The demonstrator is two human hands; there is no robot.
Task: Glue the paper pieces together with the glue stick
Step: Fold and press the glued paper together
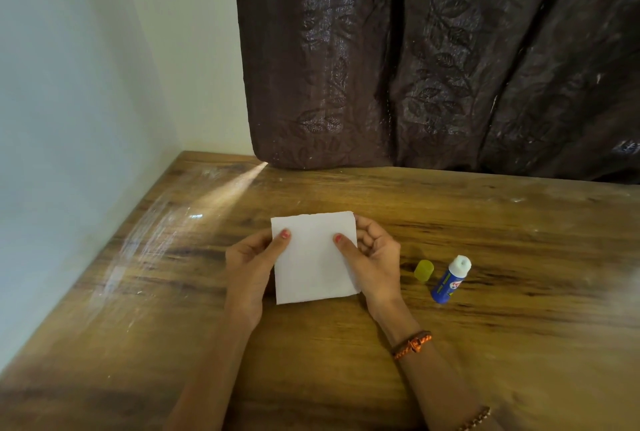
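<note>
The left hand (251, 266) hides its fingers behind the white paper (315, 257), only the thumb showing. The glue stick (450, 280) label is too small to read. The counter (485, 344) blurs at far right.

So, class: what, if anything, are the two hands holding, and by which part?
Both hold the white paper: the left hand pinches its left edge, the right hand its right edge, thumbs on top.

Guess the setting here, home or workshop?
Probably a home room, not a workshop: a worn wooden table pushed into a plain wall corner, a dark leaf-patterned curtain hanging behind it, and only paper and a glue stick laid out.
</note>
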